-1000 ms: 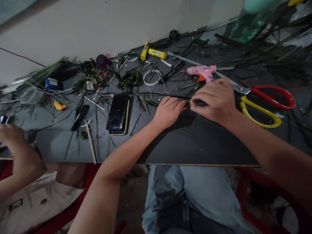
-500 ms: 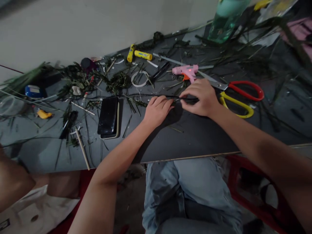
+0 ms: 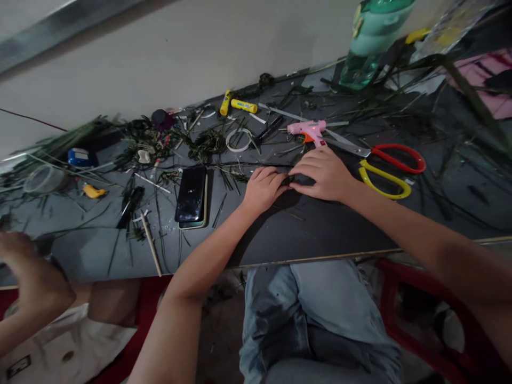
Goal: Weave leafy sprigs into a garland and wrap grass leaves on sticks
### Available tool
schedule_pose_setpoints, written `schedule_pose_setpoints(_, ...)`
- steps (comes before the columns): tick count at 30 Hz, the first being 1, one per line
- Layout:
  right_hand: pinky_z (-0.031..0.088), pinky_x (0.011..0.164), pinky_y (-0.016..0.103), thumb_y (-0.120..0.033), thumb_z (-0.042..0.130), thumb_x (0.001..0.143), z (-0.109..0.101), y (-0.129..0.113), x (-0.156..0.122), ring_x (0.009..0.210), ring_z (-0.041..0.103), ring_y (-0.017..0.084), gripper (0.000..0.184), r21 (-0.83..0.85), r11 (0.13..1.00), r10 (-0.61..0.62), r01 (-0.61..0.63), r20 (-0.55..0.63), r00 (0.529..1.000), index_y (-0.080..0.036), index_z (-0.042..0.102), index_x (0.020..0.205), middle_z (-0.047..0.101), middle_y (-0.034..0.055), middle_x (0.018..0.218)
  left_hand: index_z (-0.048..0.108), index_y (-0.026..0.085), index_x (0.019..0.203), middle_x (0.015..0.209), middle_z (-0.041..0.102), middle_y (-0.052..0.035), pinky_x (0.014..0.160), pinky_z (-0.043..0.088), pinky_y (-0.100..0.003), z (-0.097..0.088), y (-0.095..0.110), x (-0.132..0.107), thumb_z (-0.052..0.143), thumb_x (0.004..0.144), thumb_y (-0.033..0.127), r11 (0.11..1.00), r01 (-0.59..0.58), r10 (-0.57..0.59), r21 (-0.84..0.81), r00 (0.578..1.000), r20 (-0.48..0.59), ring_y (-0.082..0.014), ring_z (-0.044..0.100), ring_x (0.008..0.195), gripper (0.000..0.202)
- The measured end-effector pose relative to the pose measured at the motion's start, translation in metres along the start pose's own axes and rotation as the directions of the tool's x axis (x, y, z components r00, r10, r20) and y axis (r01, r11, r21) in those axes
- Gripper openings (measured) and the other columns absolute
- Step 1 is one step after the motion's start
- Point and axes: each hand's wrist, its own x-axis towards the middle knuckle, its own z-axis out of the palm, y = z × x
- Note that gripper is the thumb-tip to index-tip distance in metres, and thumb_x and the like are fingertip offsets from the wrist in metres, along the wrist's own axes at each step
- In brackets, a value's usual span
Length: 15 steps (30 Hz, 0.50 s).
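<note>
My left hand [image 3: 264, 189] rests low over the dark tabletop, its fingers pinched together on a thin dark strand, like a grass blade or thin wire. Meeting it fingertip to fingertip, my right hand [image 3: 326, 173] is closed on the same strand; the exact grip is hidden by the fingers. Just behind my right hand lies a pink glue gun [image 3: 306, 128] with a small red light lit. Scissors [image 3: 366, 152] with one red and one yellow handle lie to its right. Left of my left hand is a black phone [image 3: 192, 194].
Dried green grass [image 3: 206, 144], a white ring [image 3: 238, 140] and yellow glue sticks [image 3: 244, 105] litter the table. A green bottle [image 3: 360, 64] stands at the back right. A wooden stick [image 3: 151, 244] reaches the front edge. Another person's arm [image 3: 36, 282] is at left.
My right hand has moved left, closing the gap so its fingertips meet my left hand's. The view has tilted up a little, and the other person's arm at left has shifted.
</note>
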Motion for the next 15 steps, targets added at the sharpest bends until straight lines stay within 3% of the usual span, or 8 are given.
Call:
schedule_pose_setpoints(6, 0.047, 0.082, 0.037, -0.036, 0.060, 0.094, -0.004, -0.008, -0.007, 0.092, 0.066, 0.024, 0.023, 0.028, 0.993, 0.112, -0.115, 0.099, 0.989, -0.019, 0.075, 0.097, 0.075, 0.0095, 0.094, 0.069, 0.014, 0.122, 0.110, 0.076, -0.0155, 0.095, 0.049, -0.038, 0.003, -0.002, -0.001, 0.063, 0.094, 0.045, 0.979, 0.169, -0.150, -0.116, 0.976, 0.158, -0.0250, 0.068, 0.112, 0.041)
schedule_pose_setpoints(9, 0.050, 0.082, 0.036, -0.036, 0.065, 0.089, -0.011, -0.016, -0.014, 0.088, 0.066, 0.023, 0.020, 0.106, 0.958, 0.255, -0.265, 0.104, 0.961, -0.019, 0.075, 0.094, 0.074, 0.0078, 0.089, 0.069, 0.017, 0.121, 0.114, 0.075, -0.0149, 0.101, 0.047, -0.041, 0.003, 0.003, 0.000, 0.063, 0.094, 0.048, 0.965, 0.208, -0.187, -0.160, 0.973, 0.135, -0.0269, 0.065, 0.119, 0.042)
schedule_pose_setpoints(11, 0.051, 0.078, 0.035, -0.035, 0.069, 0.084, -0.019, -0.025, -0.018, 0.082, 0.066, 0.021, 0.017, 0.174, 0.895, 0.399, -0.410, 0.094, 0.912, -0.021, 0.075, 0.092, 0.074, 0.0058, 0.086, 0.068, 0.018, 0.121, 0.118, 0.074, -0.0146, 0.106, 0.044, -0.044, -0.002, 0.009, 0.000, 0.065, 0.090, 0.057, 0.952, 0.220, -0.213, -0.213, 0.976, 0.054, -0.0292, 0.062, 0.125, 0.050)
schedule_pose_setpoints(13, 0.051, 0.072, 0.032, -0.035, 0.071, 0.080, -0.027, -0.036, -0.023, 0.074, 0.065, 0.018, 0.017, 0.255, 0.788, 0.562, -0.560, 0.075, 0.824, -0.021, 0.075, 0.089, 0.073, 0.0043, 0.083, 0.067, 0.018, 0.120, 0.117, 0.073, -0.0140, 0.108, 0.043, -0.044, -0.008, 0.015, 0.001, 0.064, 0.086, 0.068, 0.916, 0.273, -0.298, -0.293, 0.953, -0.044, -0.0297, 0.061, 0.125, 0.059)
schedule_pose_setpoints(15, 0.050, 0.065, 0.030, -0.036, 0.073, 0.078, -0.030, -0.049, -0.030, 0.069, 0.063, 0.016, 0.018, 0.358, 0.653, 0.703, -0.667, 0.040, 0.710, -0.021, 0.075, 0.087, 0.071, 0.0039, 0.079, 0.064, 0.019, 0.115, 0.111, 0.071, -0.0118, 0.105, 0.045, -0.041, -0.011, 0.019, 0.002, 0.054, 0.090, 0.071, 0.826, 0.400, -0.487, -0.398, 0.862, -0.143, -0.0258, 0.063, 0.116, 0.059)
